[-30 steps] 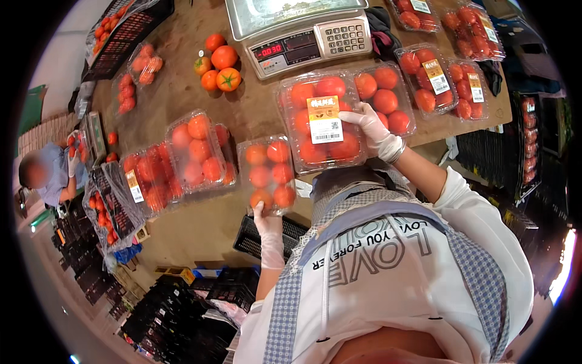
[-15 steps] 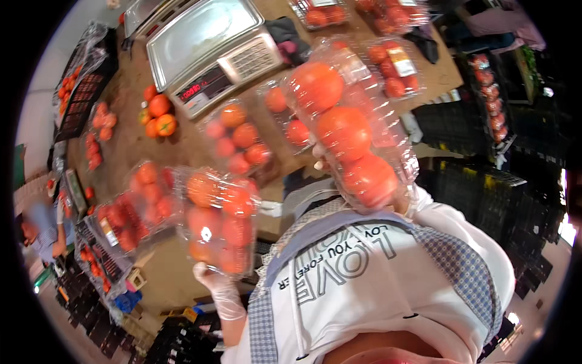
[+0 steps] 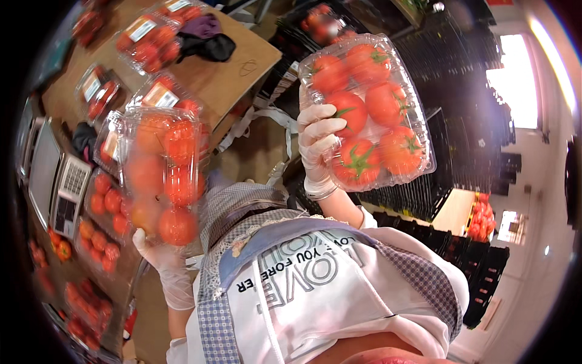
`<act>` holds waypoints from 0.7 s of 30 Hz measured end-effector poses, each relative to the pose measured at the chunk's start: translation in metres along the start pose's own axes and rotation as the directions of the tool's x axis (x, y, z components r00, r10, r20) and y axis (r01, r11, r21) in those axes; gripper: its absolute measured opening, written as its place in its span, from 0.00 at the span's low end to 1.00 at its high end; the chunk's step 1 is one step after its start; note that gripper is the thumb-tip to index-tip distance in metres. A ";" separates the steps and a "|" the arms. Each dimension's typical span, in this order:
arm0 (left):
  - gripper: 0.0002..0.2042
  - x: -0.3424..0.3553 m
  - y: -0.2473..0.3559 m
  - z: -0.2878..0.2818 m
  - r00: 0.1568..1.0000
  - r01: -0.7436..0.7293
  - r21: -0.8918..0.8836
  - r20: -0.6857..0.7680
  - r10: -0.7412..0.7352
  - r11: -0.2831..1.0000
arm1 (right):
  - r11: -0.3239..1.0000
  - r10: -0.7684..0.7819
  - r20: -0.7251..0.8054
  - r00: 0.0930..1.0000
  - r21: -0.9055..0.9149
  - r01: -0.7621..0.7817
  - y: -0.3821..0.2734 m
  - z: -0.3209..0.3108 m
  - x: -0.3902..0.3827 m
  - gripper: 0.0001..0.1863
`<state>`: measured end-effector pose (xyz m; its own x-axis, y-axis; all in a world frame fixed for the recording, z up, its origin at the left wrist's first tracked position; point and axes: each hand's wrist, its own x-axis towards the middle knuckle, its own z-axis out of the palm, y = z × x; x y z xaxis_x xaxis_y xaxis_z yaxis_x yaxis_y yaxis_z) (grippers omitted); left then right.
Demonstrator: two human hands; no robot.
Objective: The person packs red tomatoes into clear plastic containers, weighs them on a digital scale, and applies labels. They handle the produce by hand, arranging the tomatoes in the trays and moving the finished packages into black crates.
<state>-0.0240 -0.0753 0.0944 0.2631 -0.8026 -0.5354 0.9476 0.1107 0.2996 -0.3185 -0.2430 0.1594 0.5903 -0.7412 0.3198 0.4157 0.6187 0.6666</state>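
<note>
1. Carrying two clear tomato packs, one in each gloved hand, both lifted well clear of the worktop (image 3: pixel 242 73).
2. Left hand (image 3: pixel 159 252) gripping the lower end of the left pack (image 3: pixel 160 173) at about 9 o'clock, fingers closed under it; pack blurred, long axis running roughly 12 to 6, upright.
3. Right hand (image 3: pixel 318 148) clasping the left edge of the right pack (image 3: pixel 367 112) at about 1 o'clock, fingers wrapped around its rim; long axis tilting from 11 to 5, clear lid facing the camera.
4. Judging the step: mid-carry, away from the scale (image 3: pixel 57 176) at 9 o'clock.
5. Next move probably calling for level, steady holding, keeping lids shut.
</note>
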 end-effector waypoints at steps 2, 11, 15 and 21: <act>0.30 0.015 -0.022 0.029 0.995 0.089 0.037 0.039 -0.090 0.995 | 0.998 -0.055 0.039 0.998 0.011 0.055 -0.026 0.021 -0.006 0.14; 0.34 0.142 -0.069 0.129 0.982 0.172 0.165 0.042 -0.182 0.971 | 0.732 -0.466 -0.168 0.869 -0.625 0.272 -0.201 0.138 -0.027 0.16; 0.35 0.178 -0.076 0.163 0.972 0.222 0.126 0.053 -0.230 0.967 | 0.218 -0.780 -0.207 0.590 -0.975 -0.054 -0.273 0.254 0.003 0.23; 0.33 0.209 -0.100 0.188 0.989 0.148 0.228 -0.033 -0.144 0.962 | -0.108 -0.703 -0.435 0.563 -0.717 -0.689 -0.428 0.298 0.133 0.34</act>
<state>-0.0982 -0.3644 0.1011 0.1299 -0.7903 -0.5988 0.9094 -0.1456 0.3896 -0.6238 -0.6843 0.1176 0.3410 -0.7388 -0.5813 0.0441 0.6303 -0.7751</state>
